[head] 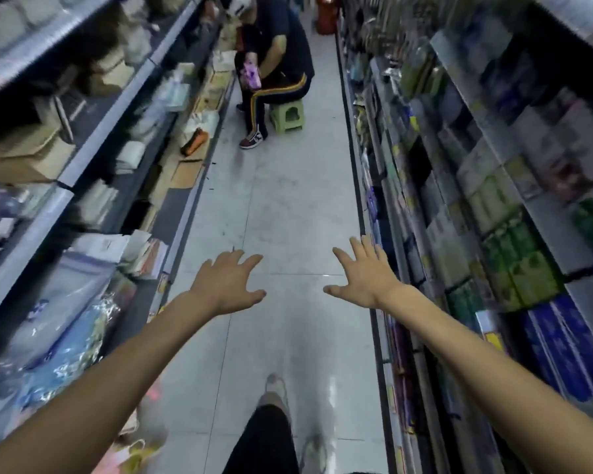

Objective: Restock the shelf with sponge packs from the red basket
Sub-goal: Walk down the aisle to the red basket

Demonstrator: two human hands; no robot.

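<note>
Ahead, past left hand (pixel 228 282), person (pixel 281 56) on stool (pixel 287 115).

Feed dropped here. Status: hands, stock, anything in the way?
Left hand, right hand open, empty. No sponge packs or red basket clearly in view. Person on green stool sits in aisle ahead.

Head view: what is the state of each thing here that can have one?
left hand: open, fingers spread, holding nothing.
right hand: open, fingers spread, holding nothing.
green stool: upright, a person sits on it.
pink thing: held in the seated person's hand.
right shelf: stocked with green packs.
</note>
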